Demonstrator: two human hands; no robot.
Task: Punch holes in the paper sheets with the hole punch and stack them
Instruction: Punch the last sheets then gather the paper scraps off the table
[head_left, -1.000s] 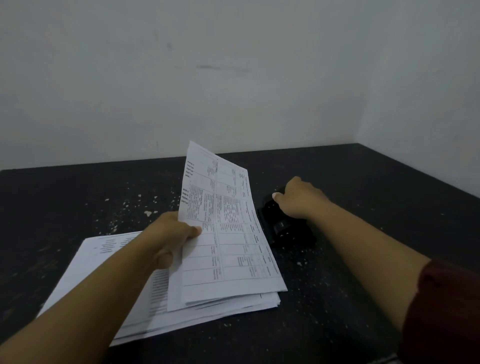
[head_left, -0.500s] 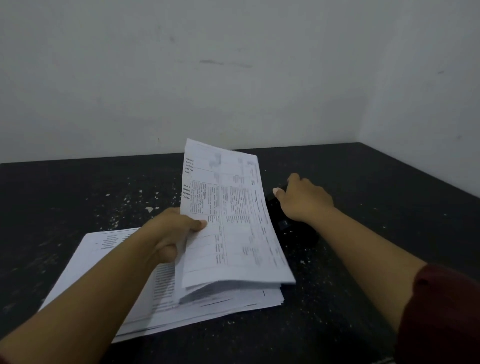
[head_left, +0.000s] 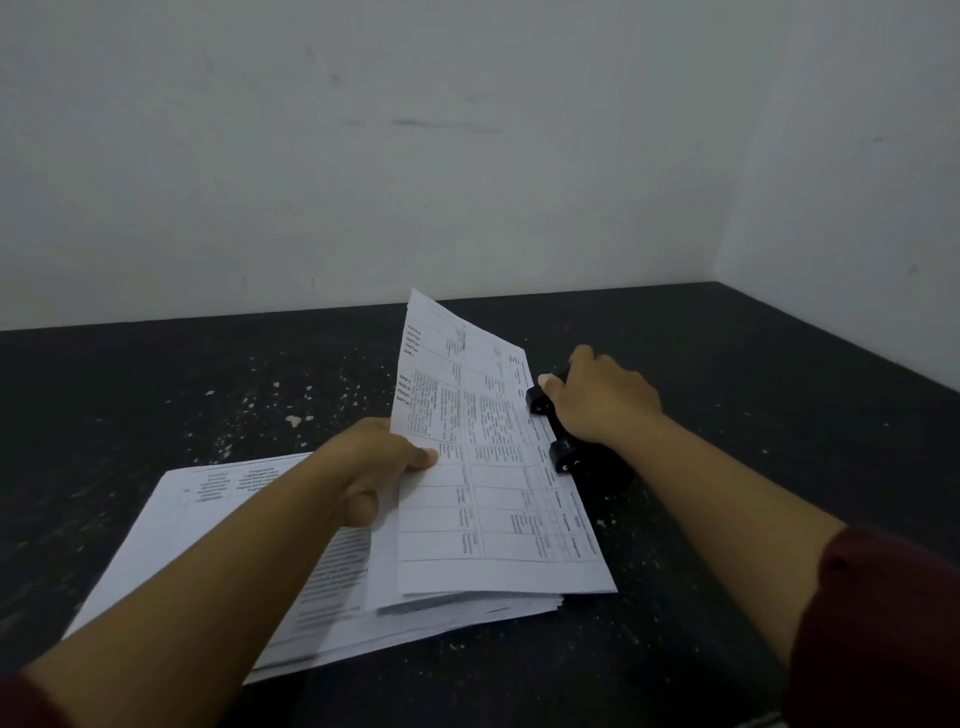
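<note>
My left hand (head_left: 376, 467) pinches the left edge of a printed sheet with tables (head_left: 488, 478), thumb on top. The sheet is tilted, its left side raised, and its right edge reaches into the black hole punch (head_left: 576, 452). My right hand (head_left: 602, 400) lies on top of the punch and grips it, hiding most of its lever. Under the held sheet a stack of white printed sheets (head_left: 228, 525) lies flat on the dark table (head_left: 727, 415).
The dark table is speckled with small white paper bits (head_left: 293, 420) behind the stack. A white wall (head_left: 415, 156) runs along the back and another along the right side, meeting in a corner at the far right.
The held sheet has shifted right, so its right edge now sits in the punch. My right hand has stayed on the punch.
</note>
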